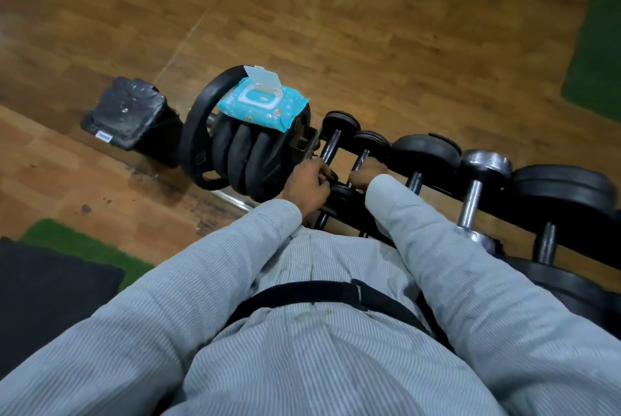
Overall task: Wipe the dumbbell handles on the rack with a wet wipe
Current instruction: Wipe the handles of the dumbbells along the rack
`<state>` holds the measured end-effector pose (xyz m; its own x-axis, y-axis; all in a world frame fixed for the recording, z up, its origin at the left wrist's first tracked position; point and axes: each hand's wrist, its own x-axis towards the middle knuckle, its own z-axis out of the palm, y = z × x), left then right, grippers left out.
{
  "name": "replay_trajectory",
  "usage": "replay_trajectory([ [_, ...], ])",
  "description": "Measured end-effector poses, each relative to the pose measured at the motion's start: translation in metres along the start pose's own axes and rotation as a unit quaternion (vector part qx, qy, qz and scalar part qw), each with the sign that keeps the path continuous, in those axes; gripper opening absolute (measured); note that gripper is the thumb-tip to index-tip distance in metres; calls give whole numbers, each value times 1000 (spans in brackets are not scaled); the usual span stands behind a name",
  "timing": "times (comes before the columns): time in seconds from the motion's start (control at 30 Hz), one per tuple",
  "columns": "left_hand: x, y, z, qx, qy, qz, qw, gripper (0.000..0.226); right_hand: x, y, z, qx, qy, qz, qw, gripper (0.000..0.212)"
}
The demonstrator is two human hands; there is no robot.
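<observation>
The dumbbells sit in a row on a black rack (437, 195) right in front of me. The first dumbbell (331, 143) is at the left end of the row. It has black round ends and a thin dark bar. The second dumbbell (364, 153) sits just beside it and looks the same. Further right is a shiny silver dumbbell (473, 193), then bigger black ones.

The pack of wipes (262, 103) is blue with its lid flipped up. It lies on top of a stack of black plates (235, 153) at the left end of the rack.

I cannot see a wipe in either hand. My sleeves and belly hide the near part of the rack. The big dumbbells on the right are cut off by the edge. The picture is a bit blurry around my fingers.

My left hand (305, 185) is curled at the near end of the first dumbbell's bar. My fingers are bent around it. My right hand (368, 177) is curled around the bar of the second dumbbell. My sleeve covers part of that hand.
</observation>
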<state>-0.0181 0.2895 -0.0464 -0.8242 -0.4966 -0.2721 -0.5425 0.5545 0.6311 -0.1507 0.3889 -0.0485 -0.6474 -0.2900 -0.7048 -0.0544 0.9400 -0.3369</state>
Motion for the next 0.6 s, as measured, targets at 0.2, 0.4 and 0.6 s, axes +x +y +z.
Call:
replay_trajectory([
  [0.2, -12, 16, 22, -43, -8, 4, 999, 16, -36, 34, -17, 61, 126, -95, 986, 5],
  [0.4, -49, 34, 59, -105, -26, -6, 994, 14, -77, 103, -35, 249, 251, -12, 935, 13],
  [0.6, -80, 40, 82, -134, -52, 16, 990, 19, -120, 148, -45, 185, 518, 47, 834, 24],
])
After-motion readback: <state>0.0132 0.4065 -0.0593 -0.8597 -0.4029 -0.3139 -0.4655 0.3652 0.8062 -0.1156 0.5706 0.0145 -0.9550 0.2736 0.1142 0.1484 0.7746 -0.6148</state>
